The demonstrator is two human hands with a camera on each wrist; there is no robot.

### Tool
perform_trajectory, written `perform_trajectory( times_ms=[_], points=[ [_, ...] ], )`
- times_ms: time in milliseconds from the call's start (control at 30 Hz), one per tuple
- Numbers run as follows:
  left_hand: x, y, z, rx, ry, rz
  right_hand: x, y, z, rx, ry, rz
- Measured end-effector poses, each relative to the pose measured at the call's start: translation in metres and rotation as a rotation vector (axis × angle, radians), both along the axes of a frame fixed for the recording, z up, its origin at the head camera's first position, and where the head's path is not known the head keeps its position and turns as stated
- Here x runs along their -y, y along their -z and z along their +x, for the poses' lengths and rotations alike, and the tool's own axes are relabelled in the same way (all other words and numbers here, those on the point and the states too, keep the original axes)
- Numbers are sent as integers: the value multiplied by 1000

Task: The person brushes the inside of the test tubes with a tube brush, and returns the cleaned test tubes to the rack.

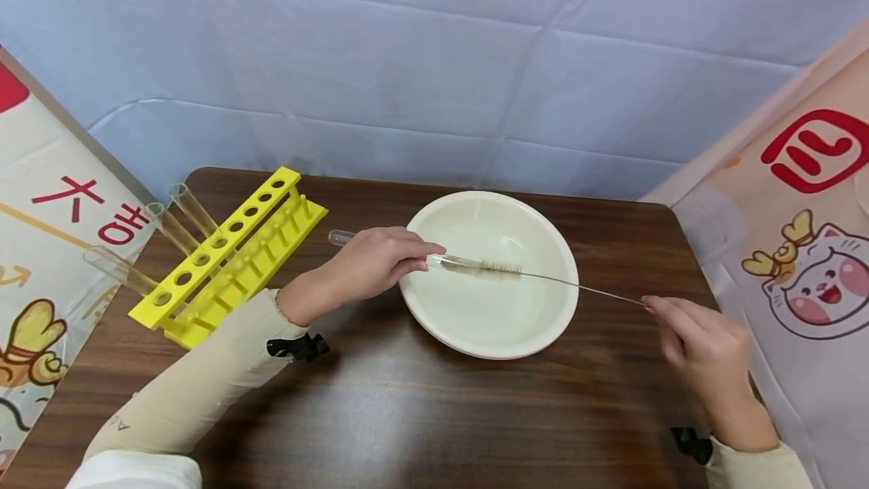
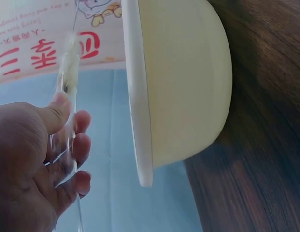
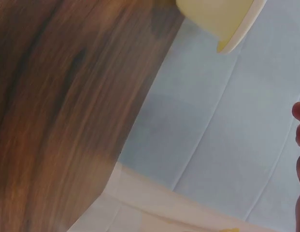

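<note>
My left hand grips a clear glass test tube over the left rim of a white basin. The tube's rounded end sticks out to the left of the hand in the head view, and its mouth points right. A test tube brush with pale bristles lies partly inside the tube's mouth, above the basin. Its thin wire handle runs right to my right hand, which pinches the far end. In the right wrist view only some fingertips show at the edge.
A yellow test tube rack stands on the left of the dark wooden table. Several of its holes show, and three glass test tubes lean in it. Light blue cloth hangs behind, with printed panels at both sides.
</note>
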State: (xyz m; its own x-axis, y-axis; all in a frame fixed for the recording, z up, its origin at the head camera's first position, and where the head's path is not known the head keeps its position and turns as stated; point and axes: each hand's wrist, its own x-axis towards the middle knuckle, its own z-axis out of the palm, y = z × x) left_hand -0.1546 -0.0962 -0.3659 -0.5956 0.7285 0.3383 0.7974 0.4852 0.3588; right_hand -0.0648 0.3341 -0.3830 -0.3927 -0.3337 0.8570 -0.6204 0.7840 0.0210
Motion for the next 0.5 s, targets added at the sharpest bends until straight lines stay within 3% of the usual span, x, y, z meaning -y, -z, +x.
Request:
perform_trajectory(
  times_ms=[267,500],
  points=[
    [-5,-1,-1,1,6,15,8,3,-3,63,-40,-5],
    [-6,-1,-1,-8,8,15,12,6,-5,172,-57,59]
  ],
)
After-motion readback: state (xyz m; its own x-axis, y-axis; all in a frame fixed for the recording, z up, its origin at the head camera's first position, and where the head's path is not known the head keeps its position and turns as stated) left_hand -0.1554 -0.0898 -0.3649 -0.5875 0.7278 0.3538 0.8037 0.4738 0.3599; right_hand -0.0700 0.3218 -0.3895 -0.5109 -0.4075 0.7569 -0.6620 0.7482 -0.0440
